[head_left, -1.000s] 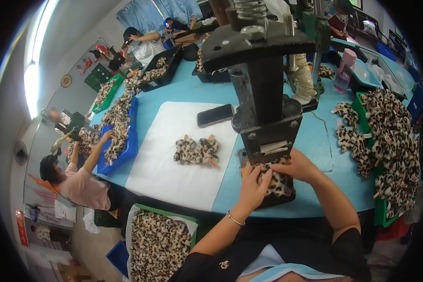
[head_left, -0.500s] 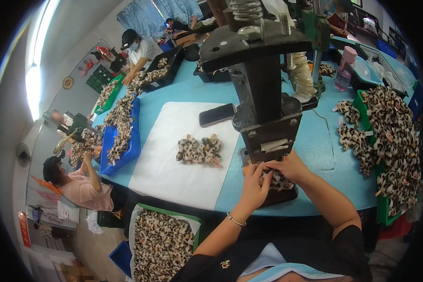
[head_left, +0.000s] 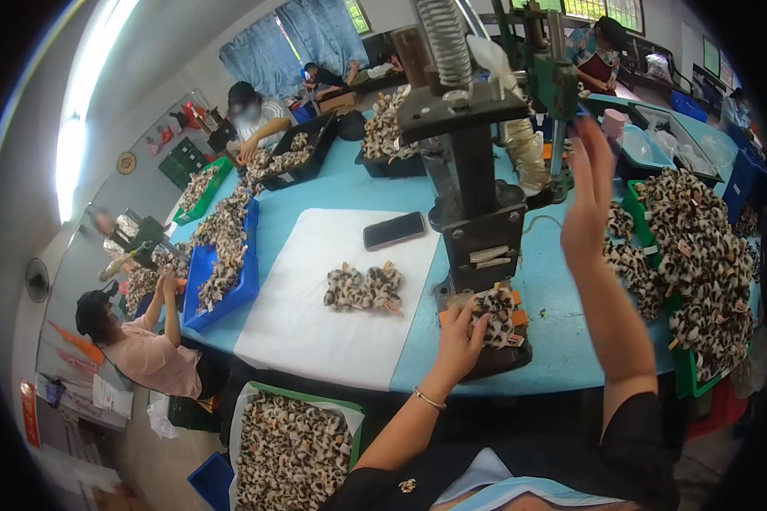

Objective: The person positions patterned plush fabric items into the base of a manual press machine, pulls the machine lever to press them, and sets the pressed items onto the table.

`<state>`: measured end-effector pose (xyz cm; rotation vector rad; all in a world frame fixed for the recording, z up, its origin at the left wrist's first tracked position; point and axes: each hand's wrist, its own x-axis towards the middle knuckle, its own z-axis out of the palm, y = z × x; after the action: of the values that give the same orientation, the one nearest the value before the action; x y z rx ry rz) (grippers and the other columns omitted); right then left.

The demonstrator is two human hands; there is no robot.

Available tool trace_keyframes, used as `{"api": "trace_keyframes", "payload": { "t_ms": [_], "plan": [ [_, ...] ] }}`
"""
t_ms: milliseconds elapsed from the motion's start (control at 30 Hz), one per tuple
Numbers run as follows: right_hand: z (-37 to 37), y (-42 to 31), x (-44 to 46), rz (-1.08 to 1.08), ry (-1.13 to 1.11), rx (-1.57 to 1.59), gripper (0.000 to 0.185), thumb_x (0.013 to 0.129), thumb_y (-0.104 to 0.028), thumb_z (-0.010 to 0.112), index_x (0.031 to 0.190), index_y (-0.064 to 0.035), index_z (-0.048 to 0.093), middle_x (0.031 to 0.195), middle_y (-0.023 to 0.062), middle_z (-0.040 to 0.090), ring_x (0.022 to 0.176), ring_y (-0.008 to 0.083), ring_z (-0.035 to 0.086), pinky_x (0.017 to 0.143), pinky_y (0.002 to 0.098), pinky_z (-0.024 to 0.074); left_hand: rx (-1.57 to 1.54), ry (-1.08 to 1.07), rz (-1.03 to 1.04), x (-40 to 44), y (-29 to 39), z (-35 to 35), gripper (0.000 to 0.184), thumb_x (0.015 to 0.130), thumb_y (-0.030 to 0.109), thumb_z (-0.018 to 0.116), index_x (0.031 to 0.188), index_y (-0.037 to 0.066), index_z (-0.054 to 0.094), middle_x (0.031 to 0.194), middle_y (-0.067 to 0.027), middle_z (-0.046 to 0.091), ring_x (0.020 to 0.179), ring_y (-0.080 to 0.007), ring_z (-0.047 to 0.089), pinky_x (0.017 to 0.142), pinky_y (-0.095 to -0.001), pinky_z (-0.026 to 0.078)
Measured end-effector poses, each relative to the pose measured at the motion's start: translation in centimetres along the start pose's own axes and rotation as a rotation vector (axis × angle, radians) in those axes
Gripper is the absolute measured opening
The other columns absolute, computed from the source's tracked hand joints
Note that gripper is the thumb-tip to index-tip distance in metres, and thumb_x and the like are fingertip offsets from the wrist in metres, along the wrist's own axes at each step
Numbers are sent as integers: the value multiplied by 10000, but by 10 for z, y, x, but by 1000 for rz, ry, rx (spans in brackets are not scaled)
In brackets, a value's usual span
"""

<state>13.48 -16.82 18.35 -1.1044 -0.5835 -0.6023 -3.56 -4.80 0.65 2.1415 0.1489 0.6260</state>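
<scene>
A spotted plush piece (head_left: 496, 317) with orange bits at its sides lies on the base of a black press (head_left: 483, 234). My left hand (head_left: 462, 341) holds the plush piece's left edge, fingers pressed together. My right hand (head_left: 590, 196) is raised in the air to the right of the press, blurred, with its fingers stretched up and nothing visible in it. Two more plush pieces (head_left: 364, 288) lie on the white sheet (head_left: 315, 341) to the left, below a black phone (head_left: 394, 231).
Right of the press, a green crate (head_left: 686, 375) is heaped with plush pieces. A blue tray (head_left: 230, 302) and a lined green crate (head_left: 358, 417) of pieces are at left and below. Co-workers sit at the table's far left and back. A pink bottle (head_left: 614, 123) stands behind my right hand.
My right hand has let go of the plush piece and moved up and right. My left hand has stayed on the piece. The camera view has tilted upward.
</scene>
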Motion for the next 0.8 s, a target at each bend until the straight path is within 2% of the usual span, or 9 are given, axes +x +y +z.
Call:
{"api": "trace_keyframes", "payload": {
  "t_ms": [100, 167, 233, 333, 433, 600, 700, 767, 800],
  "plan": [
    [57, -14, 100, 293, -323, 33, 514, 952, -397, 557, 1249, 22, 562, 1181, 127, 621, 1134, 212, 563, 980, 339, 416, 16, -11, 18, 0, -5, 2, 373, 966, 202, 593, 1237, -54, 569, 995, -185, 562, 930, -364, 532, 827, -411, 443],
    [70, 18, 151, 676, -461, -110, 580, 935, -494, 581, 1279, -26, 595, 1237, 156, 591, 1132, 205, 528, 1008, 352, 368, 13, -7, 25, -1, -9, 4, 359, 966, 200, 593, 1224, -50, 577, 989, -181, 565, 915, -366, 535, 821, -412, 445],
    [97, -3, 137, 515, -370, -270, 555, 922, -502, 597, 1204, -26, 644, 1179, 146, 613, 1044, 185, 560, 945, 334, 410, 1, -3, 29, -1, -9, 3, 343, 962, 198, 597, 1203, -46, 588, 984, -179, 566, 907, -367, 538, 821, -413, 445],
    [43, -31, 78, 106, -213, 68, 284, 925, -291, 580, 1058, -41, 600, 972, 79, 575, 824, 146, 525, 763, 294, 405, -14, 6, 27, -1, -8, 2, 312, 950, 193, 610, 1158, -40, 608, 985, -177, 569, 910, -367, 541, 828, -413, 442],
    [-31, -67, -19, -464, -509, 538, 71, 924, -43, 536, 857, -69, 530, 720, 0, 499, 565, 94, 442, 561, 268, 366, 9, 30, 37, -7, -11, -2, 290, 937, 190, 624, 1117, -37, 620, 996, -176, 576, 919, -367, 545, 836, -413, 439],
    [0, -85, 23, -118, -337, 361, 129, 987, -146, 481, 919, -68, 556, 743, 7, 486, 662, 83, 455, 627, 236, 363, -21, -1, -14, -5, -8, 1, 328, 933, 215, 637, 1124, -50, 609, 1059, -181, 604, 1021, -391, 542, 908, -435, 427],
    [44, -41, 94, 196, -460, 218, 474, 1018, -369, 503, 1343, -26, 538, 1087, -2, 606, 964, 122, 550, 859, 227, 405, 13, 58, 46, -1, -9, 4, 387, 934, 218, 648, 1223, -20, 550, 1100, -192, 631, 1031, -371, 583, 906, -424, 453],
    [49, -17, 121, 509, -665, 88, 506, 1026, -417, 478, 1381, -59, 516, 1232, 28, 580, 1107, 147, 524, 910, 306, 412, -48, 73, -13, -4, -4, 3, 452, 929, 210, 666, 1290, 2, 491, 1087, -195, 656, 993, -336, 629, 857, -400, 486],
    [46, -14, 116, 555, -559, 87, 505, 1027, -426, 474, 1389, -77, 511, 1246, 40, 575, 1136, 155, 513, 928, 342, 408, -134, 70, -104, -5, 8, 0, 488, 924, 203, 679, 1315, 13, 459, 1065, -194, 670, 962, -313, 652, 821, -384, 504]
  ]
}}
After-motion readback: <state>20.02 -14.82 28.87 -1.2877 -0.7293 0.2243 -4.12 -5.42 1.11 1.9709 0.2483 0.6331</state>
